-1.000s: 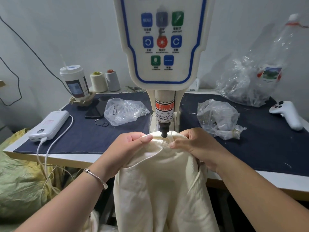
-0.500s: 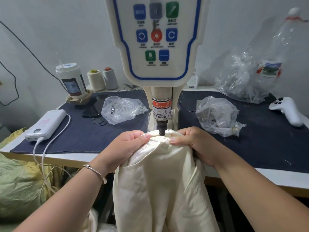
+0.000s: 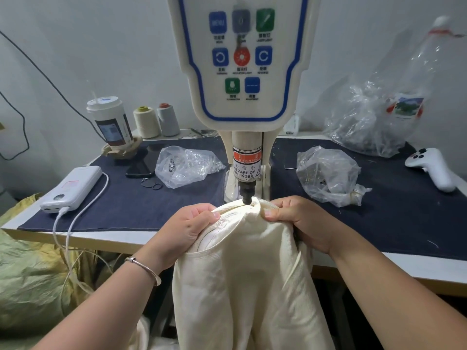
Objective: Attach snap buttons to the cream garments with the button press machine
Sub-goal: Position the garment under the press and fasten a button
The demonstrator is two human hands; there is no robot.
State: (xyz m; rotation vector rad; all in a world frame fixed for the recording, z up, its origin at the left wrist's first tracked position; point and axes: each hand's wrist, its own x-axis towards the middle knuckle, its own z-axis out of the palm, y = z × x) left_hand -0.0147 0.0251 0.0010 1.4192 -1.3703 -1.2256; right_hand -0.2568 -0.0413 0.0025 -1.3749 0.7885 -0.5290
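A cream garment [image 3: 242,279] hangs over the table's front edge, its top hem lying under the black punch [image 3: 246,195] of the button press machine [image 3: 242,72]. My left hand [image 3: 188,227] grips the hem just left of the punch, fingers curled round the fabric. My right hand [image 3: 298,218] pinches the hem just right of it. The punch tip touches or sits just above the cloth between my thumbs. The lower die is hidden under the fabric.
Two clear plastic bags [image 3: 187,164] [image 3: 326,173] with small parts lie either side of the machine on the dark blue mat [image 3: 126,205]. A white power bank [image 3: 72,188] with cable, a cup [image 3: 108,122], thread cones [image 3: 145,121], a white controller [image 3: 432,168] and a bigger bag [image 3: 379,117] stand around.
Both hands have kept their grip on the hem under the punch, with only small shifts. The view has drifted slightly.
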